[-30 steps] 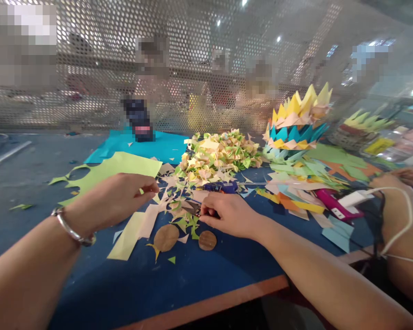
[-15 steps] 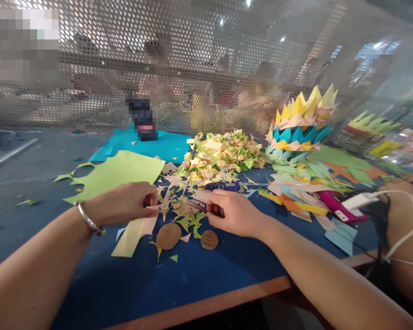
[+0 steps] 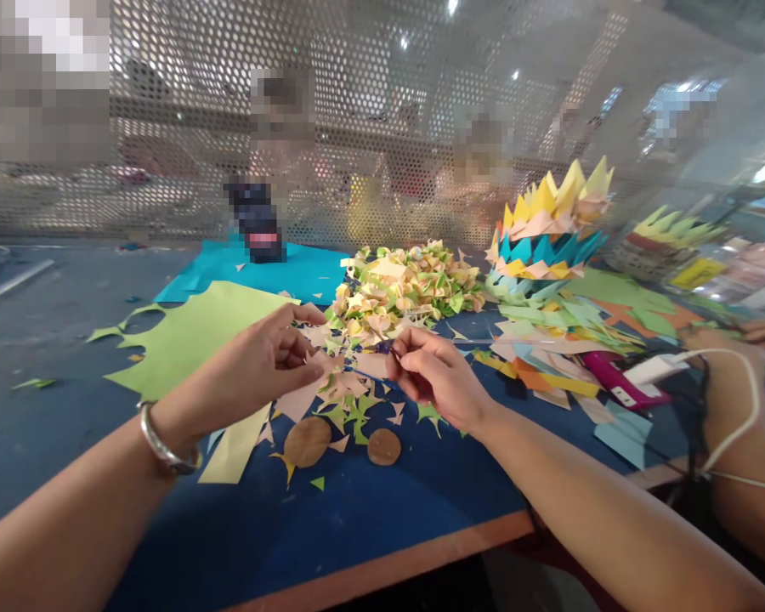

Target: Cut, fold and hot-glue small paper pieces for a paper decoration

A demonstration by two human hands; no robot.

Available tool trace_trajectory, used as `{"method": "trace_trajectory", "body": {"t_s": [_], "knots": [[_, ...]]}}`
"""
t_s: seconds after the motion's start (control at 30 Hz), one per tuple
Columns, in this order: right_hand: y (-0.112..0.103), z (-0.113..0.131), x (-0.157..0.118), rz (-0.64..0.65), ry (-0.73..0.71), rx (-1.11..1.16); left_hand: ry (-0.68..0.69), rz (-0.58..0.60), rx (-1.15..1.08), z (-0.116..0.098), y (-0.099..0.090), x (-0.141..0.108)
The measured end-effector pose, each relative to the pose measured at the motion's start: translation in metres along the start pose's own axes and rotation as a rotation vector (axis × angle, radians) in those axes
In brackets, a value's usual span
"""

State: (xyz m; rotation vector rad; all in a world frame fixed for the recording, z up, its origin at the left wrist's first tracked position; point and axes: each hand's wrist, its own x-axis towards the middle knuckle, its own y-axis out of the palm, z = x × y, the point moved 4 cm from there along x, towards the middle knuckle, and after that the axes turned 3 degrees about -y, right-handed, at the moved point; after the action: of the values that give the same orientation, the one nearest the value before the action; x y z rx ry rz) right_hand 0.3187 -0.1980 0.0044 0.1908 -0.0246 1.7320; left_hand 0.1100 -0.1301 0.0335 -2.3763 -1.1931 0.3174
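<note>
My left hand (image 3: 274,353), with a silver bangle at the wrist, hovers over pink paper scraps (image 3: 297,401), its fingers curved and apart. My right hand (image 3: 437,371) is closed, fingertips pinched on a thin, dark pointed tool, mostly hidden by the fingers. Between and below the hands lie green cut scraps (image 3: 359,421) with jagged edges. Closer to me are two brown round discs, a larger one (image 3: 307,442) and a smaller one (image 3: 384,447). A light green sheet (image 3: 195,331) with scalloped cutouts lies beyond my left wrist.
A heap of small curled paper pieces (image 3: 414,285) sits behind the hands. Right of it stands a tiered pointed-paper model (image 3: 548,234). A blue sheet (image 3: 312,274) lies at the back before a perforated metal screen (image 3: 370,119). Another person's arm (image 3: 736,408), a magenta device (image 3: 612,376) and white cable are right.
My left hand's fingers have opened and lifted away from the scraps. My right hand has turned and risen slightly, and the tool's points no longer reach toward the left hand. The view shifted slightly.
</note>
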Motion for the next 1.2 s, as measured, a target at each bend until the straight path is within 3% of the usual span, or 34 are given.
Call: {"method": "trace_trajectory", "body": {"t_s": [0.17,0.37,0.6,0.9,1.1,1.2], "knots": [[0.008,-0.001,0.001,-0.094,0.009,0.060,0.043,-0.057,-0.017,-0.014,0.015,-0.005],[0.014,-0.006,0.007,-0.048,-0.001,-0.062,0.088,-0.016,-0.067,-0.016,0.030,-0.009],[-0.007,0.003,0.008,-0.199,-0.122,-0.248,0.084,0.022,-0.061,-0.006,0.023,-0.006],[0.007,0.000,0.005,-0.018,-0.094,-0.363,0.068,0.024,-0.050,-0.010,0.028,-0.005],[-0.008,0.005,0.006,-0.198,-0.167,-0.474,0.060,0.028,-0.118,-0.008,0.023,-0.005],[-0.010,0.006,0.007,-0.225,-0.182,-0.447,0.057,0.057,-0.159,-0.008,0.023,-0.006]]}}
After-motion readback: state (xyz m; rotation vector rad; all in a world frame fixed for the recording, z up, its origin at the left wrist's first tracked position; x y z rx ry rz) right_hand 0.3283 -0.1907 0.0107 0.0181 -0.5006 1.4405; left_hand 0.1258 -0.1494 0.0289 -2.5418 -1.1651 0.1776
